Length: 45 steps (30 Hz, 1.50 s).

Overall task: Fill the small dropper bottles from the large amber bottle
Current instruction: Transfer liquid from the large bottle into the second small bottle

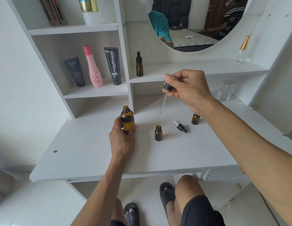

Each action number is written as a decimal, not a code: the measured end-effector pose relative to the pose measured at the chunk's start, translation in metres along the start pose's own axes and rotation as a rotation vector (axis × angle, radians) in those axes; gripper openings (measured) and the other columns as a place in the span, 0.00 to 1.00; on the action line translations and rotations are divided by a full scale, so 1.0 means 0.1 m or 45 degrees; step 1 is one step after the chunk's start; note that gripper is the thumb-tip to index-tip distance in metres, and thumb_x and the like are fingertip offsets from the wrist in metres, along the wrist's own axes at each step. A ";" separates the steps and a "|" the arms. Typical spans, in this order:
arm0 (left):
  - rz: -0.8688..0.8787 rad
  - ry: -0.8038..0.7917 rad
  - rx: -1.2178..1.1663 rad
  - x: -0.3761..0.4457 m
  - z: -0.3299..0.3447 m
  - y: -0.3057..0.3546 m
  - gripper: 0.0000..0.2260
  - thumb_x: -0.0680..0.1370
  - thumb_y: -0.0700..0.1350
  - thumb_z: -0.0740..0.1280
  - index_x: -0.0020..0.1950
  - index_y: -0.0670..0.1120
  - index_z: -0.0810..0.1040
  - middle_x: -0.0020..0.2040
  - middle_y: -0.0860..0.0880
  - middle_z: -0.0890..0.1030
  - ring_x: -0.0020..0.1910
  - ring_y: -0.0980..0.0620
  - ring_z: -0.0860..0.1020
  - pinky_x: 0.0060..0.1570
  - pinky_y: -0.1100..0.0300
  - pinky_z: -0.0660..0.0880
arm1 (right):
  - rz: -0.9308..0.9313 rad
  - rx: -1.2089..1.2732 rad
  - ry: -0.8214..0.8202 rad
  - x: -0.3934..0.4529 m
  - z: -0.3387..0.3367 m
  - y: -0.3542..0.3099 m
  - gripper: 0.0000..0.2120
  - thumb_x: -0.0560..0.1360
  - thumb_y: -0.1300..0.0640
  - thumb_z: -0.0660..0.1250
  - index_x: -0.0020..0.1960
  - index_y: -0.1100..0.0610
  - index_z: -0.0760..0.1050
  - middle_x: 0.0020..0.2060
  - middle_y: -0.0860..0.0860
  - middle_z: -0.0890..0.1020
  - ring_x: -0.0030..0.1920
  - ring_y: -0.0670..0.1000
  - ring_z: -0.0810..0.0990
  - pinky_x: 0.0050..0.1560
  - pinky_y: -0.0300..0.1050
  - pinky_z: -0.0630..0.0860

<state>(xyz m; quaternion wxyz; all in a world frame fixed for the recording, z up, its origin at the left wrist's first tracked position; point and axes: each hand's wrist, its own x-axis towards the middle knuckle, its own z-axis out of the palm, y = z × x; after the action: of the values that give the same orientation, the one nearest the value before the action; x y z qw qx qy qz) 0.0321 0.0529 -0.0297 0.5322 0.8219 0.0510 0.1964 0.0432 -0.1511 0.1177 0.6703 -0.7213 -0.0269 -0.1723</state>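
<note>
The large amber bottle (127, 118) stands uncapped on the white table (93, 154), and my left hand (122, 137) grips its lower body. My right hand (187, 88) pinches the black cap of a glass dropper (164, 101) held in the air, tip pointing down between the big bottle and the small ones. One small amber bottle (158, 133) stands open at the table's middle. A second small bottle (195, 119) stands partly behind my right forearm. A loose black dropper cap (181, 127) lies on its side between them. A capped small dropper bottle (139, 64) stands on the shelf.
Three cosmetic tubes and bottles, among them a pink bottle (94, 67), stand in the left cubby. Clear glass perfume bottles (226, 92) stand at the right under the round mirror (191, 22). My knees and slippers show below the table's front edge.
</note>
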 end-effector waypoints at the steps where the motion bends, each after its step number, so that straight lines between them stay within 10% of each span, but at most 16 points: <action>1: -0.002 0.000 0.004 0.00 0.00 0.00 0.19 0.77 0.45 0.70 0.67 0.51 0.71 0.49 0.55 0.78 0.43 0.53 0.81 0.42 0.62 0.71 | 0.012 -0.004 -0.003 -0.01 -0.01 0.04 0.09 0.74 0.57 0.75 0.44 0.63 0.80 0.39 0.59 0.84 0.39 0.57 0.88 0.42 0.47 0.84; 45: 0.005 0.005 0.012 0.01 -0.01 0.00 0.19 0.76 0.45 0.71 0.66 0.51 0.72 0.48 0.57 0.77 0.41 0.59 0.79 0.36 0.75 0.67 | -0.049 -0.239 -0.107 -0.16 0.10 0.26 0.08 0.73 0.54 0.76 0.39 0.56 0.81 0.37 0.53 0.83 0.44 0.57 0.86 0.40 0.42 0.83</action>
<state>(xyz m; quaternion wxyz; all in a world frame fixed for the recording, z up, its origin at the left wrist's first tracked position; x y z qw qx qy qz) 0.0323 0.0540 -0.0294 0.5278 0.8242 0.0512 0.1987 0.0376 -0.1409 0.0881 0.5946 -0.7869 -0.0526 -0.1563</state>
